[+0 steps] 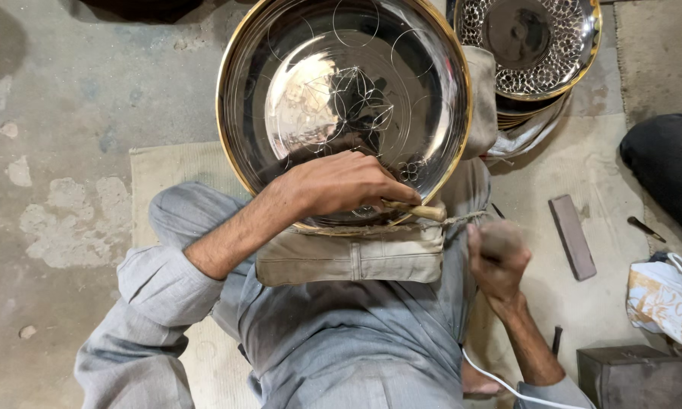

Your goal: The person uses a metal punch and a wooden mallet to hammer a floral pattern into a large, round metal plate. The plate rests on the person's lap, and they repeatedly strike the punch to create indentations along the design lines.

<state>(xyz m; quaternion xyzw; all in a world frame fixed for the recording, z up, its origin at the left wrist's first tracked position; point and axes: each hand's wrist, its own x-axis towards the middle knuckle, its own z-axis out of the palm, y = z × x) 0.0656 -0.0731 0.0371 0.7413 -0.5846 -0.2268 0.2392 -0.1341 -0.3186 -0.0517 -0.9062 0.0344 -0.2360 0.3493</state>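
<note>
One large round metal plate with a golden rim stood tilted on the lap of the person, and its lower edge rested on one folded beige cloth pad. The shiny inner face of the plate carried thin scratched lines: several circles near the rim and one flower-like figure in the middle. I could not count the circles exactly, because the reflection hid some of them.

The left hand lay on the lower part of the plate. Its fingers were pressed together around one thin tool with a pale wooden handle, and the end of the handle stuck out to the right of the fist. The tip of the tool was hidden under the hand.

The right hand was held just to the right of the pad, apart from the plate. It was closed in a fist on one dark object, but this part was blurred and I cannot tell what the object was.

Behind the large plate, at the upper right, there was a stack of decorated plates; the top one had a pattern of many small holes or dots around a plain centre. How many plates lay under it was not clear.

On the floor to the right lay one flat dark rectangular stone, one crumpled white and yellow cloth and one dark box. One white cable ran near the right forearm.
</note>
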